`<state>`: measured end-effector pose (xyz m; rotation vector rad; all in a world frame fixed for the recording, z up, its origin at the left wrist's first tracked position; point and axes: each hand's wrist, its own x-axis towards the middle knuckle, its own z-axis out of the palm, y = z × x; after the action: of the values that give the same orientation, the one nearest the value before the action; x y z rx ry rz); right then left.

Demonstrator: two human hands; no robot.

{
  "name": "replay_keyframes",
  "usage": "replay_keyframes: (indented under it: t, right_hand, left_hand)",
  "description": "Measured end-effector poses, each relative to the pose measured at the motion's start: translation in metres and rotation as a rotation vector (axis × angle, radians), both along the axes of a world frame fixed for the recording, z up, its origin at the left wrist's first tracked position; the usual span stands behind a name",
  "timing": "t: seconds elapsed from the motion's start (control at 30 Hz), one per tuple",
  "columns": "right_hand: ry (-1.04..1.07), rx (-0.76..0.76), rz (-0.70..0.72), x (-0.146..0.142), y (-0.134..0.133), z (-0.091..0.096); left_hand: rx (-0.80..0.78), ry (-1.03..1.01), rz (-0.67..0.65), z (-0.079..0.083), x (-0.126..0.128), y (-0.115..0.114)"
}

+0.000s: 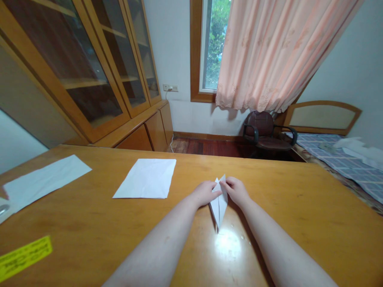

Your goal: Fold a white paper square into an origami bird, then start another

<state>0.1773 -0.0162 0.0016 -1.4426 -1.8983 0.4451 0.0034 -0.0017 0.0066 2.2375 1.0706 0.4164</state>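
A small folded white paper [219, 205], narrow and pointed towards me, lies on the wooden table [299, 215] in the middle. My left hand [206, 192] pinches its far left corner. My right hand [237, 190] pinches the far right corner. Both hands have their fingers closed on the paper's top edge, which stands up slightly between them.
A flat white sheet [147, 178] lies to the left of my hands. A longer white sheet [38, 183] and a yellow label [24, 257] sit at the table's left end. Beyond the table are a glass-fronted cabinet [89, 71], an office chair [265, 133] and a bed [347, 159].
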Motion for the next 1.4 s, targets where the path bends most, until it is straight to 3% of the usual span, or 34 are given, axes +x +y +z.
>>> replay_keyframes:
  t: [0.77,1.03,1.4]
  right_hand:
    - [-0.006,0.028,-0.007,0.0008,0.0001,-0.0006]
    - [0.014,-0.052,0.03,0.0002,0.0013,-0.0016]
    - [-0.022,-0.133,0.045,-0.001,0.0031,-0.0032]
  left_hand:
    - [0.018,0.027,0.041,0.0004,0.0017,-0.0005]
    - [-0.009,0.032,0.043,0.0031,0.001,-0.0012]
    - [0.006,0.002,0.171,-0.0001,-0.0014,0.0003]
